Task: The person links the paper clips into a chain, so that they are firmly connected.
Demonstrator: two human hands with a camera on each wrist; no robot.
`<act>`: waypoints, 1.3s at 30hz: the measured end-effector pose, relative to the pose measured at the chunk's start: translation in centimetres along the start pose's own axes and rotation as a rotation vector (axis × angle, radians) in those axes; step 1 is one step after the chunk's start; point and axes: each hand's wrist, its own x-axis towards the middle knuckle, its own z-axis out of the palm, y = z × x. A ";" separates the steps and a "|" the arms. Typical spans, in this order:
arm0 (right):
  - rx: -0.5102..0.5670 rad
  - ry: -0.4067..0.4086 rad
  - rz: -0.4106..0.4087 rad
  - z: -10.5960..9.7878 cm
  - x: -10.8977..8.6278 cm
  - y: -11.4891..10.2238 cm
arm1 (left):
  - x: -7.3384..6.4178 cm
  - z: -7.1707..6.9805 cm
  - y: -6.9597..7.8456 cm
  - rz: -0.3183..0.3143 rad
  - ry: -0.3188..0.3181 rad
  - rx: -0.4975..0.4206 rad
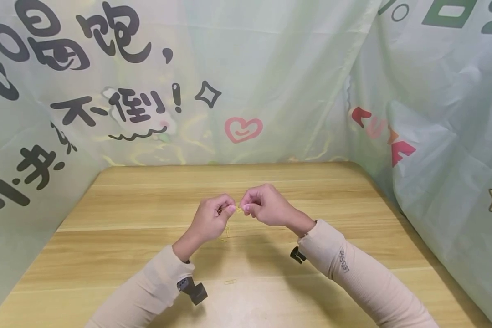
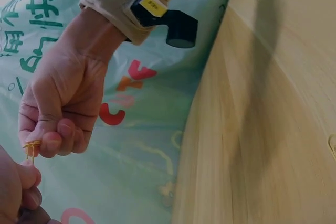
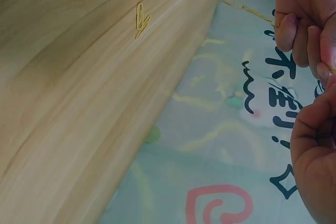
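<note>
In the head view my left hand (image 1: 213, 216) and right hand (image 1: 268, 205) meet fingertip to fingertip above the table. Between them are yellow paper clips (image 1: 238, 209), pinched by thumb and finger on each side. The left wrist view shows a paper clip (image 2: 31, 152) spanning the gap from the left hand (image 2: 13, 187) to the right hand (image 2: 63, 98). From the left hand (image 3: 307, 17) in the right wrist view, a chain of linked paper clips (image 3: 247, 9) hangs toward the table. Fingers partly hide the pinched clips.
Loose yellow paper clips lie on the wooden table (image 1: 127, 264): one paper clip (image 1: 229, 282) near the front, and a paper clip (image 3: 139, 17) overlapping another in the right wrist view. A printed cloth (image 1: 279, 91) walls the back and sides.
</note>
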 end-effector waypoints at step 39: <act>0.129 0.114 -0.056 -0.7 -0.3 -0.9 | 0.0 1.0 0.2 0.168 0.121 -0.166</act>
